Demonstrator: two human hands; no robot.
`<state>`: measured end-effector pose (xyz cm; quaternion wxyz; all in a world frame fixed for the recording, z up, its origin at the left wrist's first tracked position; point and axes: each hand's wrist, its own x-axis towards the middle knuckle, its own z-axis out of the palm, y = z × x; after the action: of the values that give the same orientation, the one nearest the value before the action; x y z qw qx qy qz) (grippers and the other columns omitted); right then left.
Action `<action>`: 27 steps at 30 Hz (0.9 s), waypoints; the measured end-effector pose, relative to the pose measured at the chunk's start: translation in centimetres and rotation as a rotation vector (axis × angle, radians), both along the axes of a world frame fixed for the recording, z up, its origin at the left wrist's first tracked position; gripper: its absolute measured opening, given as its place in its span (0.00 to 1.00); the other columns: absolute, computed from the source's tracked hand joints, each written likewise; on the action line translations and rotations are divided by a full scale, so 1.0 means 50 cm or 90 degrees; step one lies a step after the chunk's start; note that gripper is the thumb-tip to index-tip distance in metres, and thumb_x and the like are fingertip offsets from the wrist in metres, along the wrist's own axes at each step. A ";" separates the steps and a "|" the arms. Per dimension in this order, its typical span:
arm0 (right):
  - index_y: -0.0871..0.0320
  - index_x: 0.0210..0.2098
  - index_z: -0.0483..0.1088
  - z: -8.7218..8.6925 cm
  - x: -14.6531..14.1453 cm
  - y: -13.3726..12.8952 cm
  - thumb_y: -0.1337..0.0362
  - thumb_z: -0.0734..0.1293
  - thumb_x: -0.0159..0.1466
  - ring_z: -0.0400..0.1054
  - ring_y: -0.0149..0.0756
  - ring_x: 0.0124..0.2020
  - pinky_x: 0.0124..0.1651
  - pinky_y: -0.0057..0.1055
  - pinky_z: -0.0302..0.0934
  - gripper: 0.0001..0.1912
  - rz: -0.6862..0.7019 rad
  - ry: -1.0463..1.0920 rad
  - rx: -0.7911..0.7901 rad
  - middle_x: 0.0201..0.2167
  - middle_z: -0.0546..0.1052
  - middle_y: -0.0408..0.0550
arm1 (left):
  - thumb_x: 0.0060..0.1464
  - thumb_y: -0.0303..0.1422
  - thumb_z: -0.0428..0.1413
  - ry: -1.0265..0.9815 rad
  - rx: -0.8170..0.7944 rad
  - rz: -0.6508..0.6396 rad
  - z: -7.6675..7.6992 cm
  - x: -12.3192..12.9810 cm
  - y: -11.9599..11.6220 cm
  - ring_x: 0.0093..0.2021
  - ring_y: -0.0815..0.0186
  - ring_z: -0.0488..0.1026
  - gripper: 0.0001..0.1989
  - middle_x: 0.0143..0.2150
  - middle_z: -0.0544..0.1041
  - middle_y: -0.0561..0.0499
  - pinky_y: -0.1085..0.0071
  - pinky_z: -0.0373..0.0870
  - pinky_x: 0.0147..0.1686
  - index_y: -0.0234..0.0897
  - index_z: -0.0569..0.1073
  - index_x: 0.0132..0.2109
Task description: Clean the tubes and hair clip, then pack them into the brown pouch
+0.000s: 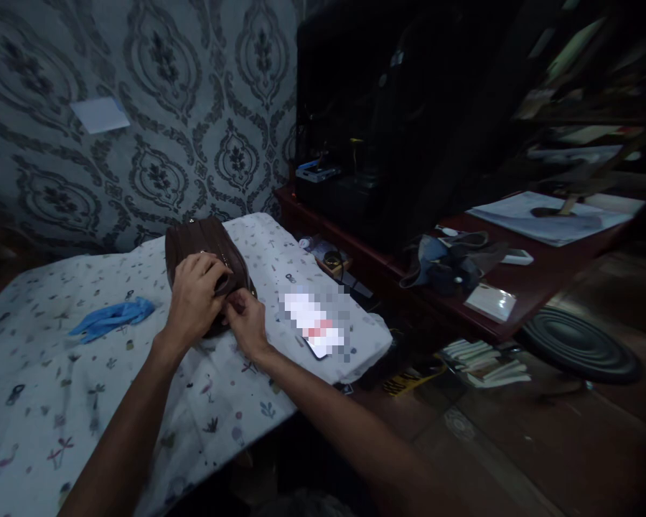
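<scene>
A dark brown zippered bag (207,237) lies on the white printed cloth (194,416). My left hand (197,291) is curled over the bag's near part, its fingers bent around a fold of the brown material. Close beside it, my right hand (246,319) pinches at the bag's near right edge; whatever lies between those fingertips is too small and dark to make out. To the right of my hands rests a phone (319,350) with a bright, blurred screen. A crumpled blue cloth (113,317) is on the left.
Patterned wallpaper (164,143) stands behind. At the right, a dark red table (495,316) holds a large dark screen (387,129), papers (549,215) and a fabric bundle (446,262). A round black stool (581,345) stands on the tiled floor.
</scene>
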<state>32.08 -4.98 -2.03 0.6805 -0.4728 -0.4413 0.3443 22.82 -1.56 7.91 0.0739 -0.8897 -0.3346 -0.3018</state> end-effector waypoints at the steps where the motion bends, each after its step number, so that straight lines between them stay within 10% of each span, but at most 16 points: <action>1: 0.54 0.29 0.64 -0.002 0.000 0.001 0.53 0.66 0.61 0.67 0.29 0.21 0.24 0.25 0.61 0.11 -0.001 0.000 -0.002 0.24 0.71 0.38 | 0.55 0.26 0.53 0.000 -0.002 0.001 0.003 -0.006 -0.001 0.54 0.51 0.69 0.10 0.46 0.77 0.43 0.52 0.66 0.54 0.40 0.76 0.43; 10: 0.54 0.29 0.66 -0.001 -0.001 0.004 0.51 0.69 0.59 0.67 0.30 0.20 0.23 0.26 0.64 0.14 -0.017 0.036 -0.012 0.22 0.72 0.39 | 0.60 0.34 0.54 -0.120 -0.056 0.120 0.044 -0.088 0.004 0.43 0.59 0.74 0.07 0.40 0.76 0.48 0.63 0.71 0.44 0.39 0.75 0.40; 27: 0.53 0.27 0.65 0.016 -0.020 -0.001 0.54 0.65 0.62 0.67 0.32 0.22 0.27 0.27 0.61 0.12 -0.062 -0.143 0.048 0.20 0.71 0.39 | 0.61 0.37 0.52 -0.223 -0.104 0.136 0.014 -0.094 0.010 0.37 0.61 0.71 0.09 0.34 0.74 0.50 0.66 0.68 0.35 0.40 0.71 0.35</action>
<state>31.07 -5.06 -1.23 0.6601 -0.5034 -0.5036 0.2391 18.11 -1.08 8.62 -0.0257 -0.7863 -0.4578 -0.4140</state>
